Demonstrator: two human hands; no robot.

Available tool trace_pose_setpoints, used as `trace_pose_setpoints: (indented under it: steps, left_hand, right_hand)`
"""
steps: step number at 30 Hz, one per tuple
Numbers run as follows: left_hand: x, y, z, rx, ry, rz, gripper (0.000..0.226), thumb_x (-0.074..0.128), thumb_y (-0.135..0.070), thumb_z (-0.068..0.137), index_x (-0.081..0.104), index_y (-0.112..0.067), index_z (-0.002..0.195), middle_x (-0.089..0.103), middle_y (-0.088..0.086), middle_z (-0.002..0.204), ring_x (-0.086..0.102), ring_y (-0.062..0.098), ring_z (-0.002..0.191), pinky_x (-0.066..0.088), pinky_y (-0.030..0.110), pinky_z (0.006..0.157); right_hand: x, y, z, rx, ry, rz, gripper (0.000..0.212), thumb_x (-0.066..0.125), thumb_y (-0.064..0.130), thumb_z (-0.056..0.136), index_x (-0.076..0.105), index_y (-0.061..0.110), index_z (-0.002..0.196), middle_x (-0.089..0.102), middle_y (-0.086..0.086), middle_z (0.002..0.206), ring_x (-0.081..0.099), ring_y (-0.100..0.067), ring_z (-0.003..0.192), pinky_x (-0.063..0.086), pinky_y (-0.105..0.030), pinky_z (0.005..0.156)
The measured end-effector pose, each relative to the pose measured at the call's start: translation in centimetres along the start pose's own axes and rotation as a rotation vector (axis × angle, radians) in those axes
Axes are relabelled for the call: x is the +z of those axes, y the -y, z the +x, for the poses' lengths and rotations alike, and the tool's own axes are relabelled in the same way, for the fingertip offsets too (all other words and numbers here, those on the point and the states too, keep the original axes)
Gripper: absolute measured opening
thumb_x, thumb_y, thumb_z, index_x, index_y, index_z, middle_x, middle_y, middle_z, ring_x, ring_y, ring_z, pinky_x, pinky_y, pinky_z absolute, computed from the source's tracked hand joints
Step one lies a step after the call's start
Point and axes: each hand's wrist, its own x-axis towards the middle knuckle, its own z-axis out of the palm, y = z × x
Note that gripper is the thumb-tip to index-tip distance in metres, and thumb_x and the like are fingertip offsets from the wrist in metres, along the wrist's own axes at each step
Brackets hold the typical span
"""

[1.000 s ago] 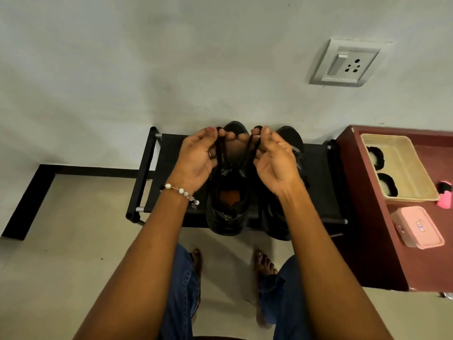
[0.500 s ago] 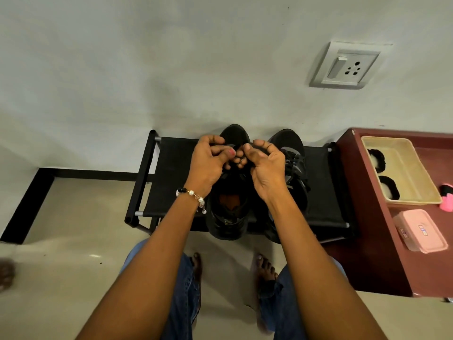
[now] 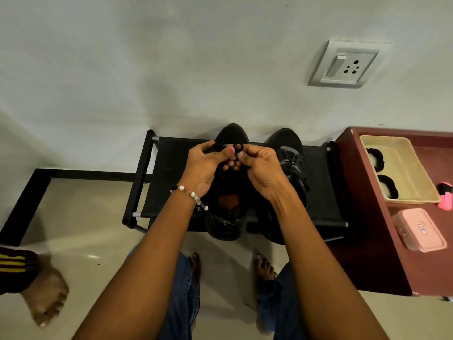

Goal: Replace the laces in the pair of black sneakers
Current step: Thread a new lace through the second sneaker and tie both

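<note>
My left hand (image 3: 204, 165) & right hand (image 3: 259, 168) are both pinching the black lace (image 3: 239, 146), fingers curled narrow on it. They are hovering over the left sneaker (image 3: 226, 217) on the rack (image 3: 171, 173); the other sneaker (image 3: 290, 153) is sitting just beside, at 3 o'clock.

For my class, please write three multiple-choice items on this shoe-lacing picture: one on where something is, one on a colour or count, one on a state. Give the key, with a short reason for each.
1. Where do the black sneakers stand?
A. on the black rack
B. on the maroon table
C. on the floor

2. What colour is the lidded box on the maroon table?
A. blue
B. pink
C. green

3. What are the left hand and right hand doing?
A. hanging idle
B. pressing flat on the wall
C. pinching a black lace above the left sneaker

Key: 1 A, both shoes sit on the rack's fabric shelf. 2 B, the box is plainly pink. 3 C, the fingertips of both hands meet around the lace.
</note>
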Motion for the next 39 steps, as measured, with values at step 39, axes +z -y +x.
trace_pose_setpoints:
  steps: [39]
  left_hand:
    - [-1.1, -1.8, -0.1, -0.122, 0.230, 0.435, 0.027, 0.050, -0.028, 0.099, 0.066, -0.017, 0.081, 0.065, 0.000, 0.074, 0.060, 0.017, 0.073, 0.043, 0.032, 0.069]
  right_hand:
    - [-1.2, 1.7, -0.1, -0.202, -0.031, -0.764, 0.033, 0.077, 0.002, 0.078, 0.067, 0.025, 0.098, 0.066, 0.000, 0.106, 0.066, -0.014, 0.092, 0.051, -0.020, 0.077]
